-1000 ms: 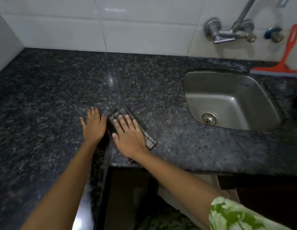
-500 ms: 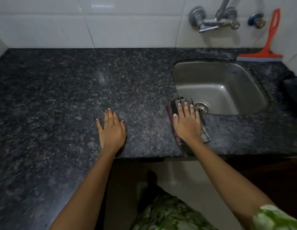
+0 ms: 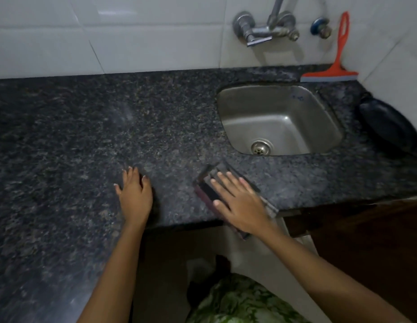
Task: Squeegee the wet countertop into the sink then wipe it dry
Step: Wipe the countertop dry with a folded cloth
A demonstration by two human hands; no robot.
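A dark speckled granite countertop (image 3: 91,136) runs along a white tiled wall, with a steel sink (image 3: 319,106) set into its right part. My right hand (image 3: 240,201) lies flat, fingers spread, on a folded dark checked cloth (image 3: 208,183) at the counter's front edge, just in front of the sink's left corner. Part of the cloth hangs over the edge. My left hand (image 3: 134,194) rests palm down on the bare counter to the left, holding nothing. A red squeegee (image 3: 335,66) leans on the wall behind the sink, away from both hands.
A metal tap (image 3: 263,31) juts from the tiles above the sink, with a small valve (image 3: 320,29) beside it. A dark rounded object (image 3: 389,127) lies on the counter right of the sink. Below the front edge are a dark cabinet (image 3: 366,241) and my green patterned clothing (image 3: 240,301).
My right hand slid the cloth rightward to the sink's front rim, then back left and toward the counter's front edge. My left hand stayed flat on the counter.
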